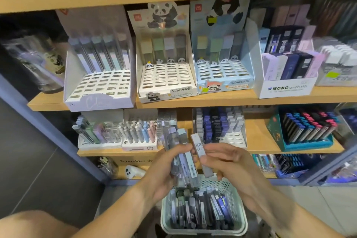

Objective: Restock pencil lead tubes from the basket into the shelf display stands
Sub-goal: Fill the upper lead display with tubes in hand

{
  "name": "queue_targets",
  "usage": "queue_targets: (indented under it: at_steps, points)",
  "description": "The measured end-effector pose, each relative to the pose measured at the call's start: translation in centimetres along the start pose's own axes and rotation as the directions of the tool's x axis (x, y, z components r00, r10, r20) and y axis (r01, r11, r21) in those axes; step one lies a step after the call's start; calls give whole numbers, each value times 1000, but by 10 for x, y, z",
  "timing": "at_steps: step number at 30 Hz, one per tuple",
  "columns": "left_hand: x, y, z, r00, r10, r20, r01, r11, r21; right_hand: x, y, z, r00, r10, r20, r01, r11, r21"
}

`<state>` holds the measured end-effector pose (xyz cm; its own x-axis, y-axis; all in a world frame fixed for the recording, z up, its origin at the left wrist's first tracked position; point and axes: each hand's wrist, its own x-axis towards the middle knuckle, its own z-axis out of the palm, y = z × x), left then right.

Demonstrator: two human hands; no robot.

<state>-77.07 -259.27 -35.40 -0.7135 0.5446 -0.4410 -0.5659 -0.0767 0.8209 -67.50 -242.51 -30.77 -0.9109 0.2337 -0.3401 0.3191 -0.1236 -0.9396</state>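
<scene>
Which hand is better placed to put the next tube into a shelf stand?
Right, probably. The right hand pinches one grey tube alone, while the left hand grips a bundle of tubes above the basket.

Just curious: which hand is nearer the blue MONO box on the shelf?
Right. The right hand, pinching an HB 0.7 tube, sits below-left of the MONO box; the left hand is farther left.

Bright, even light; blurred, warped edges

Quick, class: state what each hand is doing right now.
Left hand: grips a bundle of lead tubes.
Right hand: pinches a single grey tube marked HB 0.7, above the basket.
</scene>
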Motion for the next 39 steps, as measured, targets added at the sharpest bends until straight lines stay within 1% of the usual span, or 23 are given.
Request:
queue_targets:
  at_steps: [3,5,7,10,12,13,15,16,17,19,21,24,26,31,34,37,39]
  points:
    - [4,-8,-1,999,-15,-35,16,1000,16,0,0,2,999,-31,-38,32,999,21]
    - [6,-11,-1,997,-31,-76,32,999,14,1,1,2,997,-64,-48,64,998,4]
    - [11,-15,-3,996,-22,-85,25,999,36,2,2,1,994,-96,-45,95,995,-18]
    - [7,-16,3,999,-7,-50,10,998,59,3,7,-2,988,-151,-39,149,987,-58]
    - [4,-16,11,1000,-5,-26,7,997,73,6,14,-8,987,-155,-37,154,988,-33]
    - [4,-17,15,999,-17,-47,21,997,73,9,17,-13,988,-148,-49,146,989,-26]
    - [8,-20,19,991,-78,-108,83,996,45,23,25,-28,977,-156,-147,158,987,3]
    - [11,-21,21,987,-108,-117,112,993,31,33,28,-39,958,-192,-213,196,981,-2]
    - [14,-21,23,986,-128,-107,132,991,27,44,32,-50,926,-254,-280,245,967,-66]
    - [22,-24,25,986,-142,-89,145,989,34,65,36,-67,837,-385,-390,290,915,-280]
    - [28,-23,29,986,-143,-88,147,988,38,82,37,-76,764,-485,-425,297,850,-435]
    - [37,-22,36,988,-128,-87,132,991,39,103,42,-83,693,-626,-357,314,708,-632]
    - [40,-20,41,987,-125,-99,129,991,36,115,50,-87,680,-665,-308,308,641,-703]
    - [46,-18,48,984,-136,-112,139,990,22,126,63,-88,725,-654,-215,303,584,-753]
    - [48,-19,47,983,-143,-111,145,989,3,127,64,-91,736,-643,-211,331,614,-716]
    - [49,-20,44,982,-153,-109,152,988,-15,125,66,-93,707,-694,-138,343,507,-790]
    - [49,-19,43,982,-152,-109,151,988,-18,126,67,-96,708,-695,-127,349,501,-792]
